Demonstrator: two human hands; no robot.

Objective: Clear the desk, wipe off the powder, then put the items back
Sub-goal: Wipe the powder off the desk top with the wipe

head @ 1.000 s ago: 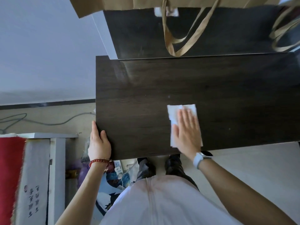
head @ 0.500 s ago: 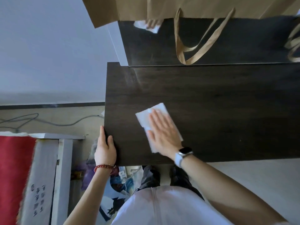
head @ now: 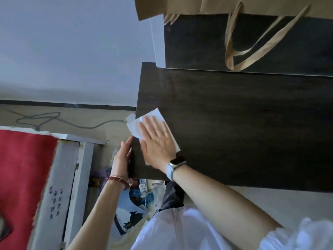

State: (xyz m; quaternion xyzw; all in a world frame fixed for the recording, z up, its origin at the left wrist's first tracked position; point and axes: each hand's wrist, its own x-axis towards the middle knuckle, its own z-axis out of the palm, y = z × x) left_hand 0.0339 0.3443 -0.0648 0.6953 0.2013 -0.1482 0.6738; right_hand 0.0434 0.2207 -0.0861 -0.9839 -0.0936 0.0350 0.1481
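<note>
The dark wood desk (head: 243,127) fills the right half of the head view and its top is bare. My right hand (head: 156,141) lies flat, fingers spread, pressing a white tissue (head: 155,115) onto the desk at its left edge; a corner of the tissue hangs over that edge. My left hand (head: 121,157) rests against the desk's left side near the front corner, fingers straight, holding nothing. I can make out no powder on the wood.
A brown paper bag (head: 243,5) with long handles (head: 252,47) hangs over the dark back panel. Left of the desk are a red cloth (head: 21,177), a white frame (head: 59,192), a grey cable (head: 54,120) on the floor and bags (head: 137,201) by my feet.
My right hand has slid the tissue leftward across the desk, from the middle to the left edge. My left hand has stayed at the desk's left side.
</note>
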